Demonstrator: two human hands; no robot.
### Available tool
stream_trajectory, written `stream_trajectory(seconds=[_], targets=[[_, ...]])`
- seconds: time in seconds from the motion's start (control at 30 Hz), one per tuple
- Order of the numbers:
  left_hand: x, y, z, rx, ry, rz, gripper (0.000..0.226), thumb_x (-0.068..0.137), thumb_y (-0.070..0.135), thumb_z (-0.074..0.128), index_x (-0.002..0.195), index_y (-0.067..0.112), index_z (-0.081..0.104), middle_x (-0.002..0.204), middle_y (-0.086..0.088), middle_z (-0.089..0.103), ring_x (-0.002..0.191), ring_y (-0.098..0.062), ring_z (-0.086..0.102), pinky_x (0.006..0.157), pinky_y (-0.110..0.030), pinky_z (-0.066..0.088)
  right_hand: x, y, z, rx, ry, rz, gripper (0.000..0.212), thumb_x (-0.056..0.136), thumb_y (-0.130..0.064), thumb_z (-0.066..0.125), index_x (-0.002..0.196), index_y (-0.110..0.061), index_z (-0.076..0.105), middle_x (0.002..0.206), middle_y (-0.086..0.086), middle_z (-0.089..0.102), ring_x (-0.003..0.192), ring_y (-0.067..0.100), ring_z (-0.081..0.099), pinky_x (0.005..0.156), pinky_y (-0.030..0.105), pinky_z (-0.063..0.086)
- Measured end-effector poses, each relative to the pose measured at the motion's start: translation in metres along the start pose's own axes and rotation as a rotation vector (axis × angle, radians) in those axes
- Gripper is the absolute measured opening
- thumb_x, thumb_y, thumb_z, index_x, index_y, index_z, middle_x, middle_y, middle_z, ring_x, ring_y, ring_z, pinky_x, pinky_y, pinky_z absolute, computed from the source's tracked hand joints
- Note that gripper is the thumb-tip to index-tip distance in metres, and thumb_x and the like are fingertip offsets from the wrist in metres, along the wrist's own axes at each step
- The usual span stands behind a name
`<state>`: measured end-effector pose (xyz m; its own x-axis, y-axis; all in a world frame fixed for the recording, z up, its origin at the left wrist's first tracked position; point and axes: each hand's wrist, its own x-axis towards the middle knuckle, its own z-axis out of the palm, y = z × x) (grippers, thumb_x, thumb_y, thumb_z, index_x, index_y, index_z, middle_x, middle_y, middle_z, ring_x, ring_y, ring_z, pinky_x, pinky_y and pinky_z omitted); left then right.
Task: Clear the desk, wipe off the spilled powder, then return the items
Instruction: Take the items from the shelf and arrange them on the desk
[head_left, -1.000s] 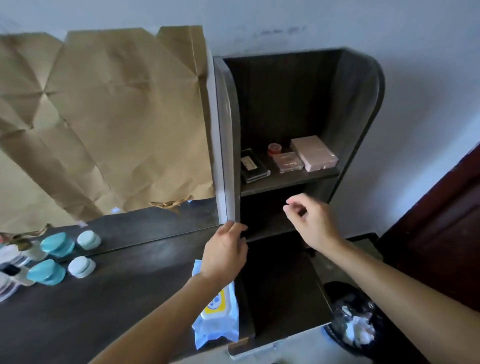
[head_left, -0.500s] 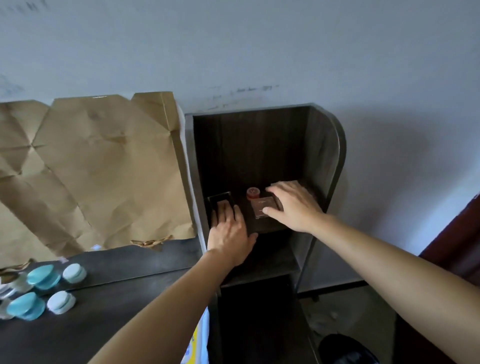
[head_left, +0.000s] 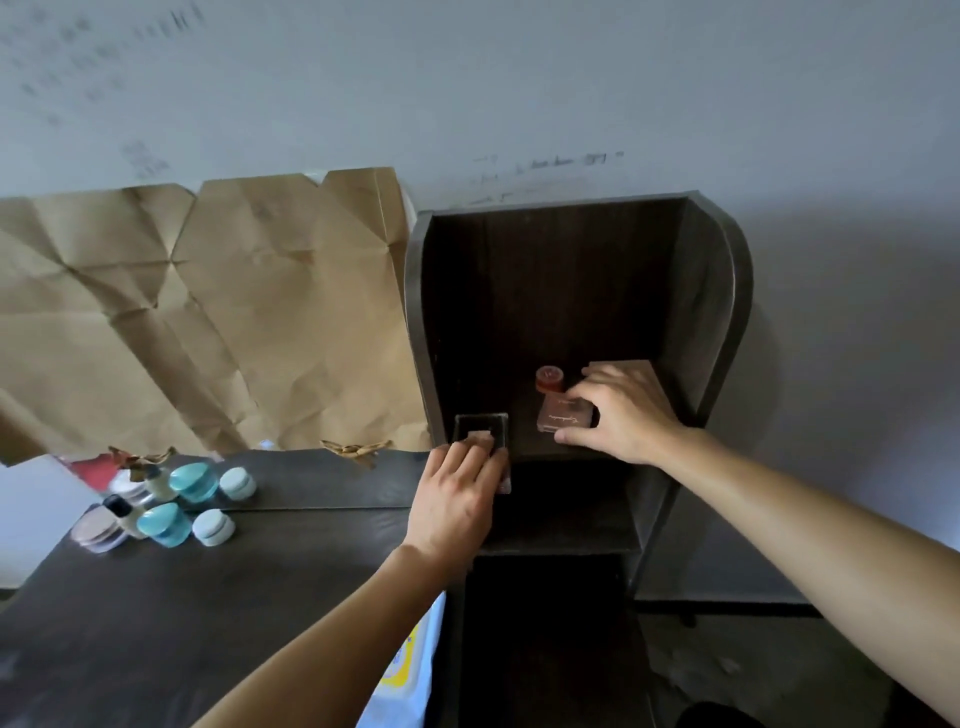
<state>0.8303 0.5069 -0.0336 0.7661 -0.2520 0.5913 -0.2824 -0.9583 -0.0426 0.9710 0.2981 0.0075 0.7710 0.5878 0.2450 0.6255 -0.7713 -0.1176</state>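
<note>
Fingers (head_left: 475, 451) of left hand (head_left: 454, 501) are wrapping black palette (head_left: 480, 423), gripping it at the shelf's (head_left: 701, 322) 7 o'clock front corner. Right hand (head_left: 631, 415) is pinching pink compact (head_left: 561, 415) between thumb and fingers, mid-shelf; red-capped jar (head_left: 549, 379) is standing at its 11 o'clock, just beside.

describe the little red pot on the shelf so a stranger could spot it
Find the dark wooden shelf unit at the right end of the desk. On its upper shelf, behind the pink case that the right hand holds, stands the red pot. It is the only round thing there; its neighbours are flat and rectangular.
</note>
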Motion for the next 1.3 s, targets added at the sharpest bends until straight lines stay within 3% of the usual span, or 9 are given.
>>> stream_trajectory(seconds=[0.13,0.23,0.3,0.43,0.57,0.67,0.87,1.0,1.3], targets=[[-0.025,-0.007,-0.02,-0.149,0.065,0.07,0.032,0.093,0.006,0.042,0.116,-0.001,0.064,0.122,-0.014,0.063,0.112,-0.028,0.058,0.093,-0.038,0.045,-0.018,-0.018,-0.007,0.142,0.238,-0.053,0.057,0.067,-0.069,0.056,0.101,-0.024,0.065,0.098,-0.007,0.064,0.101,0.016,0.055,0.087,0.034,0.041],[-0.05,-0.018,-0.034,-0.219,0.067,0.057,0.031,0.091,-0.002,0.044,0.117,-0.002,0.061,0.124,-0.013,0.062,0.113,-0.027,0.058,0.094,-0.036,0.044,-0.033,-0.042,-0.004,0.308,0.238,-0.13,0.052,0.069,-0.064,0.06,0.101,-0.022,0.062,0.092,-0.011,0.057,0.078,0.008,0.055,0.064,0.023,0.044],[-0.07,-0.027,-0.038,-0.244,0.055,0.017,0.041,0.08,-0.01,0.054,0.119,0.001,0.058,0.119,-0.011,0.063,0.107,-0.025,0.059,0.089,-0.033,0.045,-0.044,-0.062,0.009,0.367,0.197,-0.195,0.052,0.07,-0.061,0.064,0.102,-0.021,0.061,0.095,-0.012,0.056,0.073,0.006,0.056,0.057,0.022,0.046],[-0.127,-0.058,-0.036,-0.256,-0.051,-0.162,0.056,0.071,-0.011,0.061,0.123,0.011,0.055,0.115,-0.003,0.065,0.094,-0.022,0.06,0.077,-0.033,0.047,-0.063,-0.103,0.054,0.417,0.084,-0.23,0.051,0.068,-0.058,0.067,0.104,-0.022,0.06,0.099,-0.012,0.055,0.076,0.007,0.059,0.059,0.03,0.052],[-0.192,-0.105,-0.039,-0.268,-0.188,-0.367,0.039,0.084,0.008,0.048,0.12,0.018,0.059,0.11,0.007,0.063,0.091,-0.019,0.062,0.071,-0.03,0.051,-0.061,-0.156,0.102,0.398,-0.052,-0.205,0.048,0.067,-0.059,0.066,0.102,-0.026,0.058,0.097,-0.015,0.053,0.076,0.009,0.06,0.059,0.032,0.052],[-0.234,-0.15,-0.043,-0.274,-0.234,-0.435,0.027,0.089,0.016,0.045,0.113,0.018,0.057,0.102,0.003,0.062,0.087,-0.02,0.061,0.068,-0.027,0.05,-0.047,-0.202,0.137,0.382,-0.171,-0.175,0.048,0.067,-0.061,0.063,0.103,-0.029,0.057,0.098,-0.015,0.053,0.079,0.01,0.06,0.063,0.031,0.05],[-0.291,-0.242,-0.055,-0.316,-0.255,-0.445,0.032,0.087,0.018,0.046,0.117,0.012,0.056,0.113,-0.001,0.064,0.097,-0.015,0.055,0.082,-0.023,0.045,-0.005,-0.302,0.204,0.395,-0.26,-0.026,0.042,0.065,-0.059,0.06,0.097,-0.032,0.058,0.096,-0.014,0.052,0.084,0.008,0.058,0.067,0.028,0.046],[-0.312,-0.302,-0.037,-0.268,-0.374,-0.423,0.038,0.081,0.019,0.045,0.113,0.008,0.063,0.112,-0.005,0.067,0.101,-0.02,0.062,0.088,-0.027,0.048,0.026,-0.351,0.243,0.376,-0.279,0.065,0.04,0.065,-0.056,0.06,0.097,-0.032,0.059,0.095,-0.014,0.053,0.087,0.008,0.058,0.064,0.023,0.041],[-0.304,-0.385,0.034,-0.184,-0.638,-0.356,0.055,0.07,0.016,0.034,0.11,0.0,0.069,0.107,-0.014,0.07,0.098,-0.028,0.069,0.084,-0.04,0.056,0.071,-0.384,0.304,0.293,-0.281,0.148,0.044,0.07,-0.059,0.06,0.102,-0.028,0.061,0.096,-0.012,0.058,0.094,0.015,0.052,0.069,0.031,0.048]])
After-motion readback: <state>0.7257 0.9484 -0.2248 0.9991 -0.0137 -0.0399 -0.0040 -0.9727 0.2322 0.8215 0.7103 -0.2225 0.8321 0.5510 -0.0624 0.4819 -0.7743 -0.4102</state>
